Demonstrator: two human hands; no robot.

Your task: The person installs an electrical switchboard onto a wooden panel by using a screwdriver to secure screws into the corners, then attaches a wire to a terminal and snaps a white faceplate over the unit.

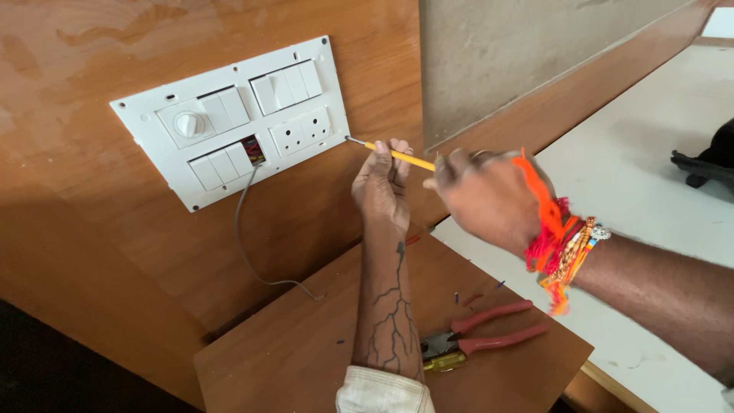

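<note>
A white switch plate (pixel 229 122) with switches, sockets and a round dial is mounted on a brown wooden panel (pixel 99 252). A thin yellow screwdriver (pixel 397 156) points at the plate's right edge, and its metal tip touches that edge. My left hand (pixel 381 187), on a tattooed forearm, pinches the shaft close to the tip. My right hand (pixel 482 197), with red and orange thread bands at the wrist, is closed over the handle end. A grey wire (pixel 243 245) hangs out of an open slot in the plate.
Red-handled pliers (pixel 493 329) and a small yellow-handled tool (pixel 445 362) lie on a wooden board (pixel 290 352) below my arms. A white surface (pixel 650 183) stretches to the right, with a black object (pixel 711 160) at its far edge. Small wire scraps lie on the board.
</note>
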